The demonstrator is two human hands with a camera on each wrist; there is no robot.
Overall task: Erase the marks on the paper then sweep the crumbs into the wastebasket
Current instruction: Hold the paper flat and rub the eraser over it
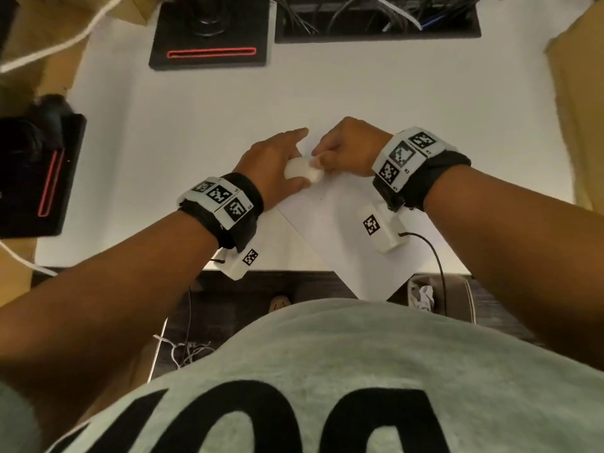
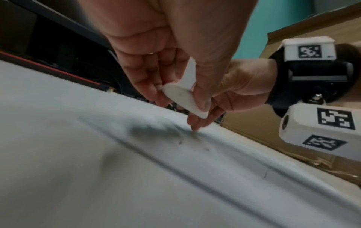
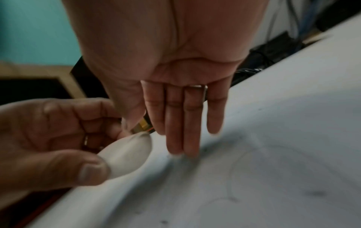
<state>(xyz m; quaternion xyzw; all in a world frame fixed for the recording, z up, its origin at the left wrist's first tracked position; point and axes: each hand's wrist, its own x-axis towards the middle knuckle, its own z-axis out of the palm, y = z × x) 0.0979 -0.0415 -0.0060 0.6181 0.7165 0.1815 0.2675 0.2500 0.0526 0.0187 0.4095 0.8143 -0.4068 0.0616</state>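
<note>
White paper (image 1: 356, 230) lies skewed on the white desk (image 1: 183, 132), turned like a diamond: its nearest corner juts over the desk's near edge, at six o'clock from the two hands, and the sheet runs away toward twelve. Just below that overhang, at about five o'clock, a wastebasket (image 1: 425, 294) with crumpled scraps inside sits on the floor.

Farther up the sheet the hands meet. The left hand (image 1: 277, 165) pinches a white eraser (image 1: 304, 173), thumb on one face and curled fingers on the other; the slab's long axis runs roughly from nine to three, its free end pointing at the right hand (image 1: 346, 148). In the right wrist view that hand's fingers (image 3: 183, 123) are straight and held together, tips down on the paper just at three o'clock of the eraser, holding nothing.

Dark crumbs (image 2: 181, 141) and a grey smudge lie on the sheet right under those fingertips, so the right hand is the nearer one to brush them. I'd judge the sweep must run toward six, down the sheet to the overhanging corner. Faint curved pencil lines (image 3: 244, 177) show beyond the fingers, so some erasing looks unfinished.
</note>
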